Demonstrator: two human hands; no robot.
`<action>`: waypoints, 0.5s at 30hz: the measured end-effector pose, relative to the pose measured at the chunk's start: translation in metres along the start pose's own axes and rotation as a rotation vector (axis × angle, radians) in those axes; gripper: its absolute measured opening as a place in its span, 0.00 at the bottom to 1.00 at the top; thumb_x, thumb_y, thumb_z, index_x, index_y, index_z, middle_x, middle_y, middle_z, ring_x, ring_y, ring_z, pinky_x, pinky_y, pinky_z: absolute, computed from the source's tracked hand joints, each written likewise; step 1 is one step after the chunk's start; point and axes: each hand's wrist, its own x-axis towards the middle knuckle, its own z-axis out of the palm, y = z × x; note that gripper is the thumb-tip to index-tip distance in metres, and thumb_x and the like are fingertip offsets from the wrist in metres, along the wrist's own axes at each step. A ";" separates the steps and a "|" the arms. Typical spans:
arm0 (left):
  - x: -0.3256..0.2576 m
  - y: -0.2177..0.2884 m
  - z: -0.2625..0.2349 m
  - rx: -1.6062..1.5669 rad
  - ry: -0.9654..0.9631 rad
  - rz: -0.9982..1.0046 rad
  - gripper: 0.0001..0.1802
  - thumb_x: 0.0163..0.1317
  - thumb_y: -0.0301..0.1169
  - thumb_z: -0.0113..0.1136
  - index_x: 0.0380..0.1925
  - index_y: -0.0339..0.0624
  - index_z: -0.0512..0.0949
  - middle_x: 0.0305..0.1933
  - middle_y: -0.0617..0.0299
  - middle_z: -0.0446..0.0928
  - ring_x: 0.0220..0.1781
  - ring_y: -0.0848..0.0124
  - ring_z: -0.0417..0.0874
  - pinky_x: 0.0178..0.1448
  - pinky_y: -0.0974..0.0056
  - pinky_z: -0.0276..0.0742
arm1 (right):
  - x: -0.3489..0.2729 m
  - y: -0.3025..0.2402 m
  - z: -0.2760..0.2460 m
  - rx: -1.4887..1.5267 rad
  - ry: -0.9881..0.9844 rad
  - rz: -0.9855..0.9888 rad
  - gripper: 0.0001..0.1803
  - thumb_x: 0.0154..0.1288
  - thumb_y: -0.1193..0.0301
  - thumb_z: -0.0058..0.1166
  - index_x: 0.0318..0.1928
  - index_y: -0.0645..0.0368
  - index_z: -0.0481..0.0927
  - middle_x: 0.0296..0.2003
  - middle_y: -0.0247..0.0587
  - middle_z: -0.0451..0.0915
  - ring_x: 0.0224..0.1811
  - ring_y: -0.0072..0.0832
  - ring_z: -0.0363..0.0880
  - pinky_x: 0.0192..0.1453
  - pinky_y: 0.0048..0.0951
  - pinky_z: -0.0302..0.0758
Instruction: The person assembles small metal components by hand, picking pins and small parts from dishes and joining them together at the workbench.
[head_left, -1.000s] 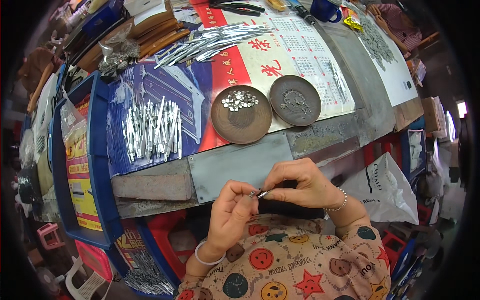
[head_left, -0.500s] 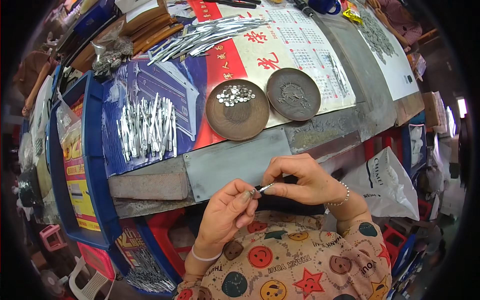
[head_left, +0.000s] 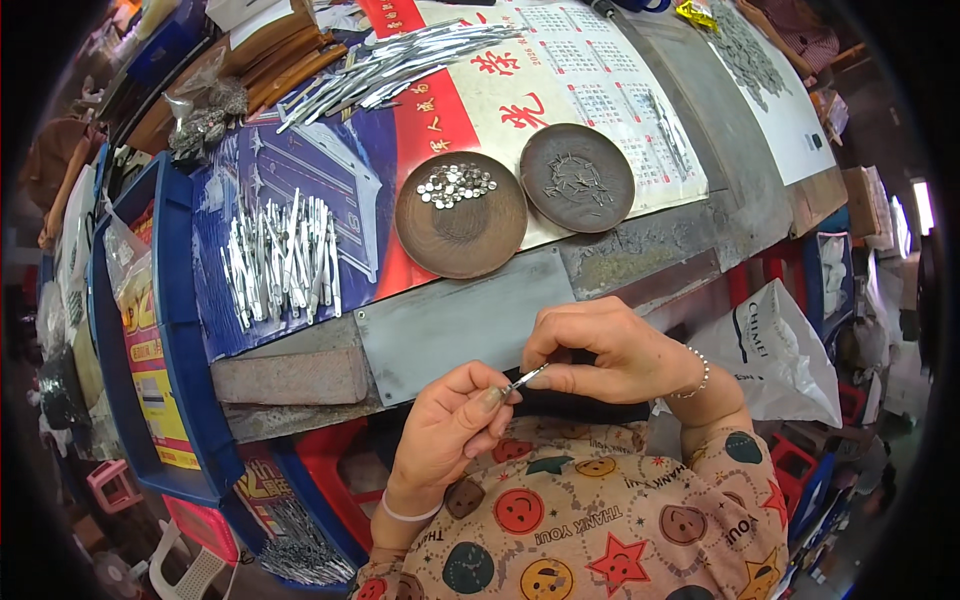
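Observation:
Close to my body, just in front of the table's edge, my left hand [head_left: 458, 418] and my right hand [head_left: 608, 352] meet. A thin shiny metal strip [head_left: 529, 377] is pinched between them. My left thumb and fingertips close on its left end, and my right thumb and forefinger grip the other end. Fingers cover both ends, so its full shape stays hidden. Beyond the hands, a round brown dish [head_left: 462, 252] holds small silver discs [head_left: 457, 185]. Beside it, a second dark dish [head_left: 545, 210] contains thin pin-like pieces [head_left: 577, 180].
Silver metal strips [head_left: 283, 258] lie piled at left, with another heap [head_left: 400, 68] farther back. A grey metal plate [head_left: 460, 320] and a worn block [head_left: 290, 377] line the near edge. A blue bin [head_left: 180, 330] stands left; a white plastic bag [head_left: 780, 350] hangs right.
The whole view has shifted slightly, moving the table and dishes a little left in the picture. Both hands keep nearly the same pinch on the metal strip.

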 end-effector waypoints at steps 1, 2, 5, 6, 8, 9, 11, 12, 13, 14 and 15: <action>0.000 0.000 0.001 0.009 0.007 0.000 0.11 0.69 0.32 0.51 0.37 0.31 0.71 0.23 0.61 0.69 0.15 0.84 0.56 0.18 0.80 0.54 | 0.000 0.000 -0.001 -0.009 -0.004 -0.003 0.08 0.59 0.72 0.58 0.36 0.63 0.75 0.30 0.41 0.77 0.28 0.34 0.76 0.30 0.29 0.71; 0.001 0.000 0.001 0.018 0.013 0.000 0.11 0.69 0.32 0.51 0.37 0.31 0.71 0.23 0.61 0.69 0.15 0.84 0.56 0.18 0.80 0.54 | 0.000 0.000 -0.002 -0.019 -0.007 -0.005 0.09 0.59 0.72 0.58 0.36 0.63 0.74 0.29 0.42 0.76 0.28 0.35 0.76 0.29 0.29 0.70; 0.002 -0.001 0.001 0.026 0.008 0.016 0.12 0.69 0.32 0.51 0.37 0.30 0.71 0.23 0.61 0.69 0.15 0.84 0.56 0.18 0.79 0.53 | 0.000 -0.003 -0.005 -0.026 -0.020 -0.001 0.09 0.59 0.72 0.58 0.35 0.63 0.74 0.29 0.42 0.76 0.27 0.36 0.76 0.29 0.30 0.70; 0.002 -0.001 0.001 0.026 0.008 0.013 0.12 0.69 0.32 0.51 0.37 0.30 0.71 0.23 0.61 0.69 0.15 0.84 0.56 0.18 0.79 0.53 | 0.001 -0.003 -0.006 -0.025 -0.018 0.001 0.09 0.59 0.72 0.58 0.35 0.63 0.74 0.29 0.42 0.76 0.27 0.36 0.76 0.29 0.30 0.70; 0.002 -0.001 0.003 0.035 0.018 0.020 0.12 0.68 0.31 0.51 0.37 0.30 0.71 0.22 0.61 0.69 0.14 0.84 0.56 0.18 0.79 0.52 | 0.001 -0.004 -0.007 -0.043 -0.023 0.002 0.08 0.59 0.72 0.58 0.35 0.63 0.74 0.29 0.42 0.76 0.27 0.37 0.76 0.30 0.30 0.70; 0.003 -0.001 0.003 0.035 0.018 0.017 0.12 0.68 0.31 0.51 0.37 0.30 0.71 0.22 0.61 0.69 0.14 0.84 0.56 0.18 0.79 0.52 | 0.000 -0.003 -0.007 -0.042 -0.021 0.004 0.08 0.59 0.72 0.58 0.35 0.63 0.74 0.29 0.42 0.76 0.27 0.37 0.76 0.30 0.30 0.70; 0.003 -0.001 0.004 0.052 0.027 0.033 0.12 0.68 0.31 0.52 0.37 0.29 0.72 0.21 0.61 0.69 0.14 0.84 0.56 0.18 0.79 0.52 | 0.000 -0.001 -0.006 -0.030 -0.020 -0.019 0.08 0.59 0.73 0.58 0.34 0.63 0.74 0.28 0.43 0.75 0.27 0.37 0.76 0.30 0.31 0.71; 0.003 -0.001 0.003 0.052 0.030 0.034 0.12 0.68 0.31 0.52 0.37 0.29 0.72 0.21 0.61 0.69 0.14 0.84 0.56 0.18 0.79 0.52 | 0.001 -0.002 -0.006 -0.028 -0.022 -0.021 0.08 0.59 0.73 0.58 0.34 0.63 0.74 0.28 0.43 0.75 0.27 0.37 0.76 0.30 0.31 0.71; 0.002 0.000 0.002 0.065 0.021 0.034 0.12 0.68 0.31 0.52 0.37 0.29 0.72 0.21 0.61 0.69 0.14 0.84 0.56 0.18 0.79 0.51 | 0.002 -0.003 -0.007 -0.038 -0.049 -0.007 0.08 0.59 0.73 0.58 0.34 0.63 0.74 0.28 0.43 0.75 0.28 0.38 0.76 0.31 0.31 0.71; 0.003 0.000 0.001 0.078 0.007 0.028 0.12 0.68 0.31 0.52 0.37 0.28 0.72 0.21 0.61 0.69 0.14 0.84 0.56 0.18 0.79 0.51 | 0.002 -0.004 -0.008 -0.050 -0.072 0.011 0.08 0.59 0.73 0.58 0.34 0.63 0.74 0.28 0.43 0.75 0.28 0.39 0.76 0.32 0.32 0.71; 0.003 0.000 -0.001 0.077 0.007 0.024 0.12 0.68 0.31 0.52 0.37 0.28 0.72 0.21 0.61 0.69 0.14 0.84 0.56 0.18 0.79 0.51 | 0.002 -0.003 -0.007 -0.049 -0.071 0.015 0.08 0.59 0.73 0.58 0.34 0.63 0.74 0.28 0.43 0.75 0.28 0.39 0.76 0.32 0.32 0.71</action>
